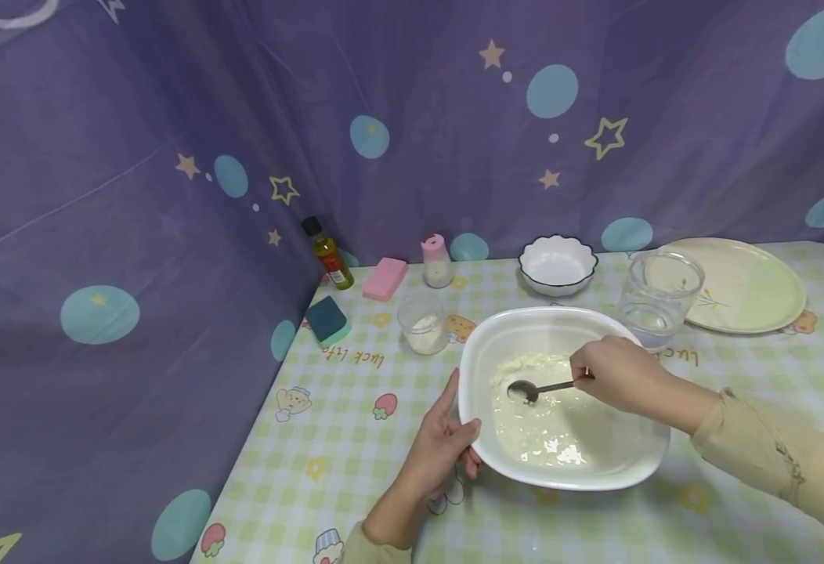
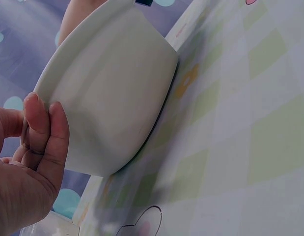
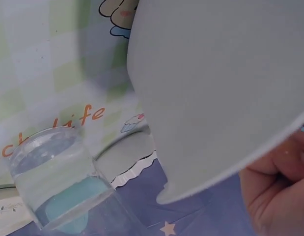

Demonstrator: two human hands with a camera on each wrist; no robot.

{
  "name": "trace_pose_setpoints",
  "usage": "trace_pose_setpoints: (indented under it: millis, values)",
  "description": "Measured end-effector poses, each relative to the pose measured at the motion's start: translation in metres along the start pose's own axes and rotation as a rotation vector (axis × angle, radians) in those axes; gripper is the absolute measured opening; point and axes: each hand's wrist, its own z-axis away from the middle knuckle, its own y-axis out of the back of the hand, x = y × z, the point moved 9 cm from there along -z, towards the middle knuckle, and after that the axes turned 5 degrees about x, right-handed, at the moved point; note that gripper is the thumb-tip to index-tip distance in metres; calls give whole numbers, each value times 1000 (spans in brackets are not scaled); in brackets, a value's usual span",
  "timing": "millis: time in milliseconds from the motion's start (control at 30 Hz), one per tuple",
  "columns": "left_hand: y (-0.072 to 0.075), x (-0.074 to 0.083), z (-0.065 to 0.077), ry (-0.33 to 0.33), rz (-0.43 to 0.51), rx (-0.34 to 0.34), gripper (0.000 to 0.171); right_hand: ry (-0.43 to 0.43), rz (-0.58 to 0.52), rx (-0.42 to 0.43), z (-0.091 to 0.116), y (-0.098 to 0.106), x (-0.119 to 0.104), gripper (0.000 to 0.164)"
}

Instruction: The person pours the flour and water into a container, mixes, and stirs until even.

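Note:
A white basin [image 1: 560, 479] holds a pale, wet batter [image 1: 546, 439] with a lumpy edge. My left hand [image 1: 440, 442] grips the basin's left rim, thumb on top and fingers against the outer wall. The left wrist view shows these fingers [image 2: 58, 132] bent at the rim. Over the batter, my right hand [image 1: 616, 372] pinches the handle of a dark metal spoon [image 1: 525, 391], whose bowl is at the batter; I cannot tell how deep it sits. In the right wrist view the basin wall [image 3: 220, 93] hides the spoon, and only part of the right hand [image 3: 279, 191] shows.
Behind the basin stand a clear jug of water [image 1: 655, 301], a scalloped white bowl [image 1: 558, 266] and an oval plate [image 1: 750, 286]. Further left are a cup of white powder [image 1: 424, 325], a pink-capped shaker [image 1: 436, 262], a pink sponge [image 1: 384, 280], a green sponge [image 1: 327, 319] and an oil bottle [image 1: 330, 257].

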Motion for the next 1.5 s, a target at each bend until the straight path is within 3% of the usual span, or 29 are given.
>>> trace_pose_setpoints:
  millis: [267,567,900,1067,1267,1500]
  values:
    - [-2,0,-1,-2,-3,-7,78,-16,81,68,-8,8,9,33]
    - [-2,1,0,0,2,-7,77,-105,129,-1,0,24,30,31]
    - [0,0,0,1,-3,3,78,-91,158,-61,13,37,37,34]
    - [0,0,-1,2,-11,7,78,-76,121,-136,18,38,39,34]
    - [0,-1,-1,4,0,3,78,-129,0,-320,28,29,44,25]
    - [0,-1,-1,3,12,-2,78,-130,-140,-417,37,12,27,24]
